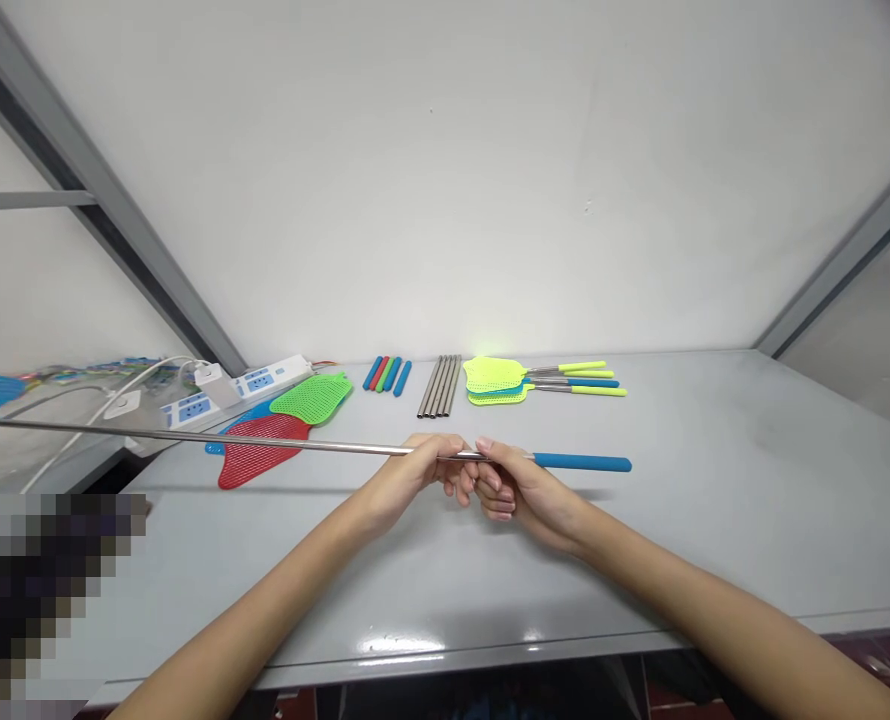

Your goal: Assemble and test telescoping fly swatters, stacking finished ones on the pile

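Observation:
A fly swatter (pixel 340 446) with a long extended metal rod spans the view above the table, its blue grip pointing right and its blue mesh head cut off by the left edge. Both hands grasp the rod near the middle of the view, close together. My left hand (pixel 434 465) is closed on the metal part, thumb on top. My right hand (pixel 516 485) is closed round the rod just left of the blue grip. Beneath the rod lie loose swatter heads: a red one (pixel 261 450), a green one (pixel 314 400) and a partly covered blue one.
Loose coloured grips (pixel 386 375), several metal tubes (pixel 440 387) and a pile of yellow and blue swatters (pixel 496 375) lie along the back of the table (pixel 715 480). White power strips (pixel 272 377) with cables sit at the left. A pixelated patch covers the lower left.

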Tool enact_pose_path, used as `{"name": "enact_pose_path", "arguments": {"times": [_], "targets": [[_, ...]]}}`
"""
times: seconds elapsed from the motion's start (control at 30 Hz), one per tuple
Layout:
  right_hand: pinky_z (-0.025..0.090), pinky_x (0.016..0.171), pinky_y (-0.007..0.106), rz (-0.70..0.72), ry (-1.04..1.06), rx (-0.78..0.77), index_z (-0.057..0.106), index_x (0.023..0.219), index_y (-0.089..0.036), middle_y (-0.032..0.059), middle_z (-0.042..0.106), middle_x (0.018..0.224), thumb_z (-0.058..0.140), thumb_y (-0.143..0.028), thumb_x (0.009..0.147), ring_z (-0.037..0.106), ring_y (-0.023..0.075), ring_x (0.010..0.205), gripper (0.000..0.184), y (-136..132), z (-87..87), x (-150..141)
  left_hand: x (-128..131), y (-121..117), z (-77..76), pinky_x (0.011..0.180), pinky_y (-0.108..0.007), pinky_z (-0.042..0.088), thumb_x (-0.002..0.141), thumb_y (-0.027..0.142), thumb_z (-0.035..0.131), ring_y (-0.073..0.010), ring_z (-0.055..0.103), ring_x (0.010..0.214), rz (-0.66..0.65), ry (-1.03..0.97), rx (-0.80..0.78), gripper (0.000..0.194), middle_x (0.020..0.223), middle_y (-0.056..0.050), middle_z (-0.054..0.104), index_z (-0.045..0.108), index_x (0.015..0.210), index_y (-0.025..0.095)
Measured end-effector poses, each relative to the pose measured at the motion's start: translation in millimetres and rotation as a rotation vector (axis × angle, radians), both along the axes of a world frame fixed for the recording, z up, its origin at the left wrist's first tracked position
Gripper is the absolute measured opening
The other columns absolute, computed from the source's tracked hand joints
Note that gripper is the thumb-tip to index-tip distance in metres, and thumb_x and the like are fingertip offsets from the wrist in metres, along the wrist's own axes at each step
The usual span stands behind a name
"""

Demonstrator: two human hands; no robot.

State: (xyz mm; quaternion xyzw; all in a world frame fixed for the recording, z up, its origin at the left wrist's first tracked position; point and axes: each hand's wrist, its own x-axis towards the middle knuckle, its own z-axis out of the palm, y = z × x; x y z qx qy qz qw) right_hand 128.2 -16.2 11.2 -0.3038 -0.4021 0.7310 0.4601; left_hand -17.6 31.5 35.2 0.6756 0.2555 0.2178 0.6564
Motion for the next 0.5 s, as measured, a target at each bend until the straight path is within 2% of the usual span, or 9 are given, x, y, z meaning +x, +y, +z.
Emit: {"name": "enact_pose_path", "arguments": {"times": [0.17, 0.33, 0.5], "targets": [[0.011, 0.041, 0.023, 0.021, -0.017, 0.047, 0.039, 0.051, -0.014, -0.0001, 0.045, 0.055, 0.043, -0.039, 0.077, 0.020, 0.0040, 0.040, 0.037, 0.2, -5.8, -2.3, -0.1, -1.0, 2.1, 0.060, -0.027, 0.036, 0.080, 0.022, 0.028, -0.0133, 0.050, 0.060, 0.016, 0.048, 0.067, 0.033, 0.059, -0.002, 0.053, 0.053, 0.062, 0.012], [0.012, 0.042, 0.023, -0.005, 0.023, 0.015, 0.037, 0.048, -0.014, 0.0014, 0.048, 0.059, 0.041, -0.037, 0.079, 0.021, 0.0041, 0.040, 0.038, -2.7, -6.3, -4.1, 1.0, -3.0, 4.0, 0.060, -0.025, 0.035, 0.081, 0.023, 0.027, -0.0124, 0.048, 0.061, 0.041, 0.120, 0.183, 0.035, 0.059, -0.002, 0.054, 0.054, 0.062, 0.013], [0.013, 0.042, 0.023, 0.010, 0.060, -0.023, 0.040, 0.048, -0.013, 0.0018, 0.049, 0.060, 0.040, -0.036, 0.078, 0.023, 0.0040, 0.040, 0.038, -2.7, -6.3, -5.1, 2.1, -3.6, 2.6, 0.061, -0.025, 0.035, 0.082, 0.022, 0.027, -0.0124, 0.047, 0.061, 0.021, 0.118, 0.180, 0.036, 0.060, -0.003, 0.055, 0.054, 0.060, 0.013]]}}
